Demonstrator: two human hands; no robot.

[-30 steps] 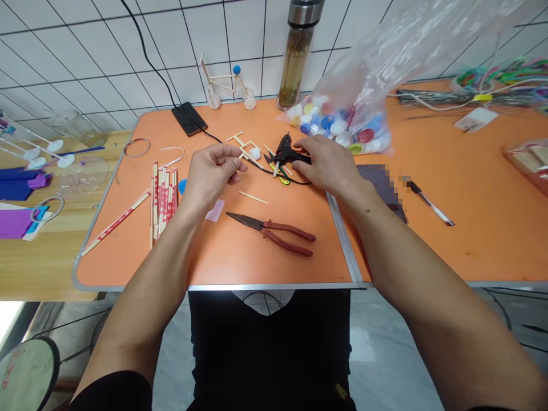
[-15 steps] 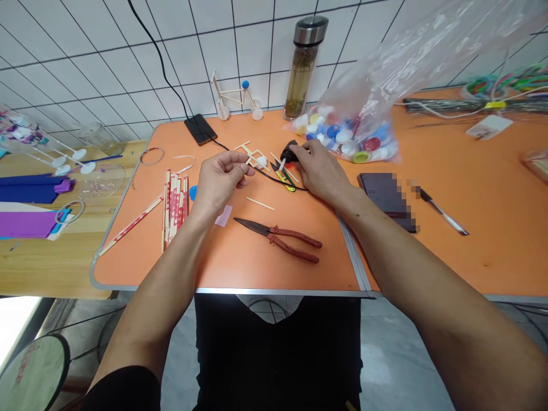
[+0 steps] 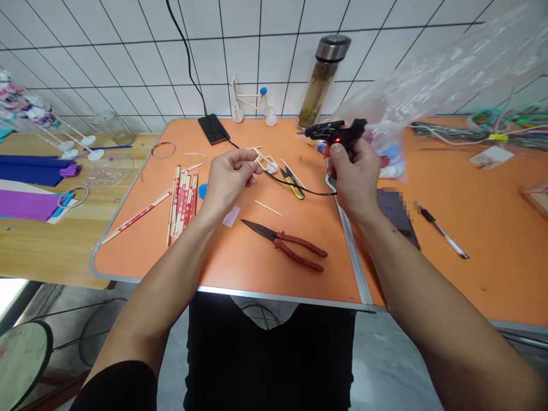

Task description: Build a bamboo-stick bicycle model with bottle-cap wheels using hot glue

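My left hand [image 3: 230, 178] pinches a small frame of pale wooden sticks [image 3: 260, 155] between thumb and fingertips, a little above the table. Beside that frame is a small white piece [image 3: 271, 166]. My right hand [image 3: 358, 174] is wrapped round a black glue gun [image 3: 338, 134], whose red light glows and whose nozzle points left. Its black cord [image 3: 314, 193] runs across the table. Yellow-and-black thread snips [image 3: 293, 182] and a loose stick [image 3: 268, 208] lie between my hands. Pliers with red handles [image 3: 295, 244] rest nearer me.
Bundled wrapped chopsticks [image 3: 184, 202] lie left, near a blue cap [image 3: 202, 190]. A small stick bicycle [image 3: 252, 103] and a tea bottle [image 3: 322, 83] stand by the tiled wall. A plastic bag of caps [image 3: 391, 157], a dark phone [image 3: 396, 214] and a pen [image 3: 445, 233] are right.
My right hand has lifted the glue gun and turned it, so it now points left, higher and further right. My left hand keeps its pinch on the stick frame. The view has shifted slightly.
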